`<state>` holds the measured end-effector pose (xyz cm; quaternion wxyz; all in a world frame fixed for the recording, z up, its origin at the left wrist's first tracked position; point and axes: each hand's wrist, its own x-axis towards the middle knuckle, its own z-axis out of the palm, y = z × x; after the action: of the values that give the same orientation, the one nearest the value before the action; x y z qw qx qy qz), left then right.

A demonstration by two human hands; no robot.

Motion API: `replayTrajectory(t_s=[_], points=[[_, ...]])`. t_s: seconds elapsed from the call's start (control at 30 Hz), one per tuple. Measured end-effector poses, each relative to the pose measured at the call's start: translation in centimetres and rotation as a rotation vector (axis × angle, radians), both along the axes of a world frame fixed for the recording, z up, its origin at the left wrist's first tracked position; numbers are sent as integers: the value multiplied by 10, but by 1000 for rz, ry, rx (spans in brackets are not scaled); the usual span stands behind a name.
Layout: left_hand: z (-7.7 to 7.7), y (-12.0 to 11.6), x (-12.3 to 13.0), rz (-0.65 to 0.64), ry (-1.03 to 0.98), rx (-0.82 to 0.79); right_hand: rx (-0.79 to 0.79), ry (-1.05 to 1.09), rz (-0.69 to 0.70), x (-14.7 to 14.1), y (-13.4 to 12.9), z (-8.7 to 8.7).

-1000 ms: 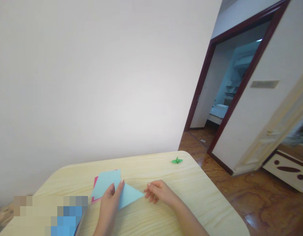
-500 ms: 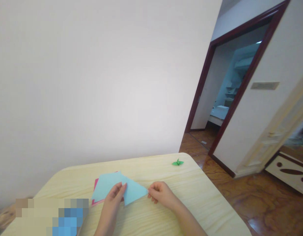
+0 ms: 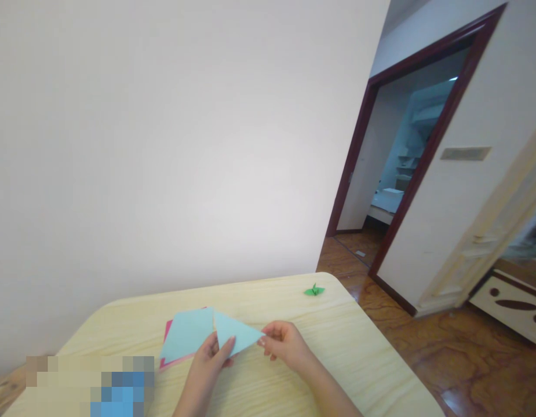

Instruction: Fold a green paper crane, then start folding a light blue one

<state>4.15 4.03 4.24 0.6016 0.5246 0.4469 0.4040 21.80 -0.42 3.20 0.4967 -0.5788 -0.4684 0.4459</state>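
A light blue sheet of folded paper (image 3: pixel 238 332), pointed at its right end, is held between my two hands. My left hand (image 3: pixel 213 353) grips its lower left part, with the thumb on top and the fingers underneath. At the right tip, my right hand (image 3: pixel 280 341) pinches the point between thumb and fingers. Just left of the folded piece lies a stack of coloured paper (image 3: pixel 187 333), light blue on top with pink edges showing below. Part of that stack is hidden behind my left hand.
A small green folded paper figure (image 3: pixel 314 290) rests near the far right corner of the pale wooden table (image 3: pixel 337 353). A white wall (image 3: pixel 185 145) stands behind the table. To the right are a dark red door frame (image 3: pixel 437 150) and a wooden floor (image 3: pixel 480 370).
My left hand has shifted right along the folded paper, its thumb now nearer the middle. The paper has turned slightly and looks narrower. My right hand stays at the tip.
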Motion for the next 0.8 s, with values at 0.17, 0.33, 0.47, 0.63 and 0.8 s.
replayTrajectory(t_s=[0.17,0.33,0.47,0.63,0.8], points=[[-9,2,-1,311,113,264,80,-43,-131,0,0,1],[-11,-4,-4,158,576,886,170,-298,-107,-3,-10,14],[-7,-14,-2,-19,699,892,251,-346,-64,-9,-15,23],[-4,-21,4,-135,454,572,358,-259,-88,-13,-17,31],[-2,-27,9,-245,300,435,429,-301,-137,-15,-21,39]])
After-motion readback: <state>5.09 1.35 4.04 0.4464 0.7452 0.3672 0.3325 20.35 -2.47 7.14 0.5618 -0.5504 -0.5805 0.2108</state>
